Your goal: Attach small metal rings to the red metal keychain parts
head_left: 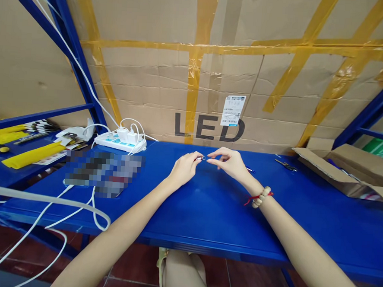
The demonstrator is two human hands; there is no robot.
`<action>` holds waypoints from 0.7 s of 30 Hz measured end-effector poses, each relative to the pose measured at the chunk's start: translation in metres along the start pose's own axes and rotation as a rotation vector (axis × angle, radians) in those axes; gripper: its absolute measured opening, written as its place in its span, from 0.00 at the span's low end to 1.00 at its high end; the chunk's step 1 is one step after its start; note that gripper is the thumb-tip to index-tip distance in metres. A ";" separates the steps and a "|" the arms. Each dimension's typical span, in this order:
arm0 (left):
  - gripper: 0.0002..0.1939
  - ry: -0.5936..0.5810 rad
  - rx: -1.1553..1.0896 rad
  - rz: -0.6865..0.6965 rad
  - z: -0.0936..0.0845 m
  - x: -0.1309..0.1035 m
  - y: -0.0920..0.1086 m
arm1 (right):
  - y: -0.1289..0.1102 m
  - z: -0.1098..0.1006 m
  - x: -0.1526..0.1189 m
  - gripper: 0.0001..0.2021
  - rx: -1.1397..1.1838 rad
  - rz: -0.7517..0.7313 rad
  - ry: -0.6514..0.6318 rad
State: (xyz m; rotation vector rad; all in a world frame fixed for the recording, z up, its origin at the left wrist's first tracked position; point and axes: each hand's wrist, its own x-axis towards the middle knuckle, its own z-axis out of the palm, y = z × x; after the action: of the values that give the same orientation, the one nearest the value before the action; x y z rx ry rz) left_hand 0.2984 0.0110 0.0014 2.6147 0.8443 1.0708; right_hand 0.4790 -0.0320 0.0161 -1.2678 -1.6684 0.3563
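My left hand [186, 167] is closed, thumb and fingers pinching a small slim thing [201, 158] with a reddish body and a shiny squarish end. Its kind is too small to make out, and most of it is hidden in the fingers. Just to the right, my right hand [229, 164] has its thumb and index finger a little apart, close to that shiny end, with nothing visible between them. A beaded bracelet [261, 197] with red string is on the right wrist. Partly behind the right hand lies a blue pen [250, 169] on the blue table [219, 214].
A white power strip [122, 142] with plugs and cables stands back left. Two blurred-out flat items [112, 173] lie before it. Yellow tubes [35, 154] are at far left. A small dark metal tool [285, 165] and an open cardboard box [341, 178] are right. A large taped carton [156, 80] stands behind.
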 end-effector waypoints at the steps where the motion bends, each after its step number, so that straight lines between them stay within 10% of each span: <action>1: 0.10 0.004 0.016 -0.010 0.000 0.000 0.000 | 0.000 0.000 0.000 0.18 -0.017 -0.023 -0.002; 21: 0.09 -0.053 0.107 0.029 -0.002 0.000 0.002 | 0.002 0.002 -0.002 0.16 -0.042 -0.082 -0.001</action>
State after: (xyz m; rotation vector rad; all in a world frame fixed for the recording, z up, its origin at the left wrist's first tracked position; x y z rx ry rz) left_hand 0.2975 0.0091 0.0035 2.7384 0.8774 0.9840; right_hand 0.4781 -0.0326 0.0126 -1.2263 -1.7305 0.2737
